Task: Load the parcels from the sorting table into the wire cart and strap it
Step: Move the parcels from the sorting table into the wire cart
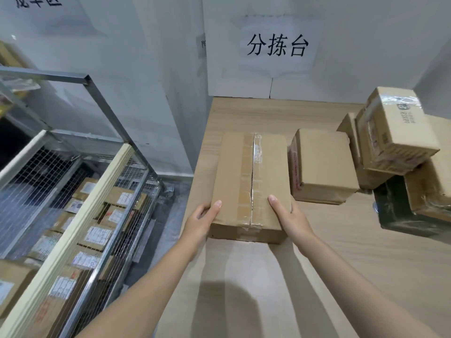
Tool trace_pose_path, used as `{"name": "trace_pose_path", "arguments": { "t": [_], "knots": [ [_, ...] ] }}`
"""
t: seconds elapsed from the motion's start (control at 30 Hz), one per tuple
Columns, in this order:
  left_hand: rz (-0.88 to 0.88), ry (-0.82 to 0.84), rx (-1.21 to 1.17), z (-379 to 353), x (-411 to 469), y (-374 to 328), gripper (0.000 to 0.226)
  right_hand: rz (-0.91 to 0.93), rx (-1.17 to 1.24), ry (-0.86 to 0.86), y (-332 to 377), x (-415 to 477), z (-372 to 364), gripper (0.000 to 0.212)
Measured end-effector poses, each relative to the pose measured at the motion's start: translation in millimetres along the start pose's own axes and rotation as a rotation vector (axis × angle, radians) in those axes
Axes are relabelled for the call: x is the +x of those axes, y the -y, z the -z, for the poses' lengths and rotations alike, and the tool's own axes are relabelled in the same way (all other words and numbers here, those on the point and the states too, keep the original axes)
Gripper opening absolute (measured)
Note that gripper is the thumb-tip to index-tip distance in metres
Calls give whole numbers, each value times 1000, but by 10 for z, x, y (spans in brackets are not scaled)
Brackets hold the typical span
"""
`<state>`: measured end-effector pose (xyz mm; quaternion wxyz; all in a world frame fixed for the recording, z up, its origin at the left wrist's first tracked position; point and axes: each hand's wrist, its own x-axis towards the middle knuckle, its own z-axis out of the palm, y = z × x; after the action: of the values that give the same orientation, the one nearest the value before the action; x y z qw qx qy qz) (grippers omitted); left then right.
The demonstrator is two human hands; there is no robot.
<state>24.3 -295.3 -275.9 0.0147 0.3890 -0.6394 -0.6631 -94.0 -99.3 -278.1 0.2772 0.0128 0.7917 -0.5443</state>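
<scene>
Gripping the long box (251, 176) at its near end with both hands. Left hand (203, 219) wrapped round the near left corner, thumb flat on top, fingers down the side. Right hand (290, 215) wrapped round the near right corner likewise, thumb on the lid beside the taped seam. Lying lengthwise on the desk (341, 252), close to its left edge, seam up. Just right of the long box: a squarer box (322, 164), flat on the desk. Farther right of it: a tilted box (395, 132) leaning on others, with a black-wrapped parcel (400, 211) at their near side. Left of the long box, across a strip of floor (168, 215): the wire cart (81, 215), already holding labelled parcels (97, 236). Beyond the long box, on the wall: a paper sign (277, 46).
</scene>
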Motion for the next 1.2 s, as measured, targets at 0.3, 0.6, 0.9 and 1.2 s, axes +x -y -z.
{"name": "trace_pose_path", "arguments": {
  "t": [0.3,0.6,0.9,1.2],
  "knots": [
    [-89,-29,-197,-98,-1149,32,33,71,141,49,0,-1042,404,46],
    [-402,-57,-424,-471,-2353,-575,40,262,308,57,601,-1823,1274,59],
    [-611,-87,-399,-965,-3229,-610,33,411,394,241,563,-2354,2174,21],
    [-564,40,-418,-1520,-3647,-466,46,375,247,336,460,-2625,2874,73]
  ]
}}
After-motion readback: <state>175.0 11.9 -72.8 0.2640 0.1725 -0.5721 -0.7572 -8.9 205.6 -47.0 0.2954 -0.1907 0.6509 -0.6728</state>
